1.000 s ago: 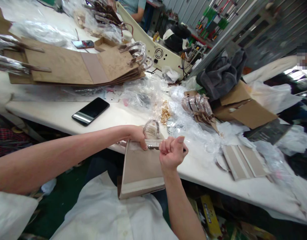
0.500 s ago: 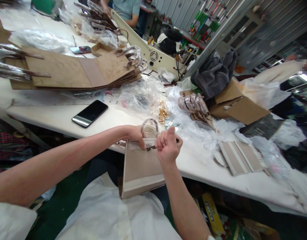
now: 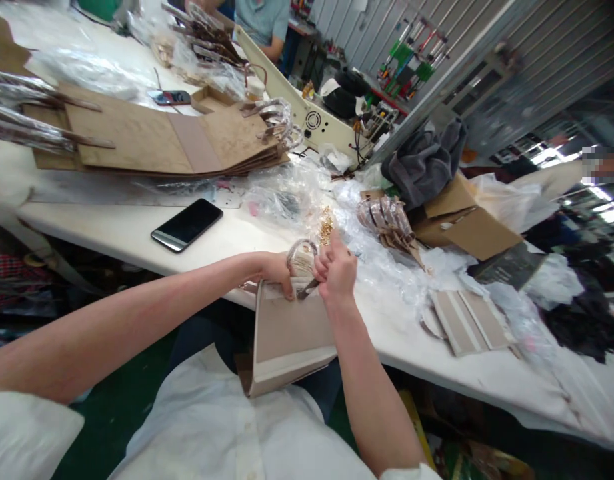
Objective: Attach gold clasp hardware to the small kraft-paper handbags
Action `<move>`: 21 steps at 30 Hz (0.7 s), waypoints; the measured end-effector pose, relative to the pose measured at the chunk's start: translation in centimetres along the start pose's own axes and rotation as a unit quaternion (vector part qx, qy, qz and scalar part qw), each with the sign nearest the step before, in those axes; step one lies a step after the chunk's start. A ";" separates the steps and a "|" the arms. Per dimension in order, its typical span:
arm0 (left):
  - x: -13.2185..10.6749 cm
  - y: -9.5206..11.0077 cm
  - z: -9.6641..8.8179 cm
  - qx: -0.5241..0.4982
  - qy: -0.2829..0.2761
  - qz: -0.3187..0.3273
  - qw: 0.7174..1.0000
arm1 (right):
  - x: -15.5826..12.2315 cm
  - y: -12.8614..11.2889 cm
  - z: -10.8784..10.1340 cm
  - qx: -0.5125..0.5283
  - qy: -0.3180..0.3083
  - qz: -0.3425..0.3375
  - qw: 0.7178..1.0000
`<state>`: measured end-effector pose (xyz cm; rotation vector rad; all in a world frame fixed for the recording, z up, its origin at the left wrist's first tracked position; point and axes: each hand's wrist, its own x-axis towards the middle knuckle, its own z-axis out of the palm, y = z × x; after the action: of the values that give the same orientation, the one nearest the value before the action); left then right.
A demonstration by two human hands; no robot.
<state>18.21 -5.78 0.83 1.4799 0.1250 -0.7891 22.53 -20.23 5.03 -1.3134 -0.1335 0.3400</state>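
A beige handbag with pale strips along its lower edge leans in my lap against the table's front edge. My left hand pinches its top edge, thumb on the near face, beside a looped handle in clear wrap. My right hand is closed around a narrow dark tool. The tool's end meets the bag's top edge close to my left thumb. Most of it is hidden in my fist, so its exact kind is unclear. Just beyond the hands lies a heap of small gold-coloured hardware.
A phone lies left of my hands. Behind it are stacked brown bag panels with wrapped handles. To the right sit crumpled plastic, more wrapped handles, a flat beige panel and an open carton. Across the table is another person.
My right hand has tipped and moved slightly up, and the tool now slants more steeply at the bag's edge. My left hand keeps its hold. The whole view has shifted slightly.
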 end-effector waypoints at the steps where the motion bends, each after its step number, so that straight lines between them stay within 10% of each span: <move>1: 0.1 0.0 -0.1 0.000 0.004 -0.008 1.000 | -1.0 -0.4 -0.4 0.013 0.000 -0.043 0.999; 9: 0.6 -0.2 -0.3 0.004 0.018 -0.002 1.000 | -4.7 0.7 -0.5 -0.019 0.000 -0.194 0.981; 21: 0.2 -0.3 -0.3 -0.016 0.010 -0.004 1.000 | -2.1 -1.2 0.0 0.005 -0.013 -0.119 0.993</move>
<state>18.31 -5.54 0.49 1.4572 0.1589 -0.7759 20.75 -21.13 6.37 -1.2678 -0.3073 0.1542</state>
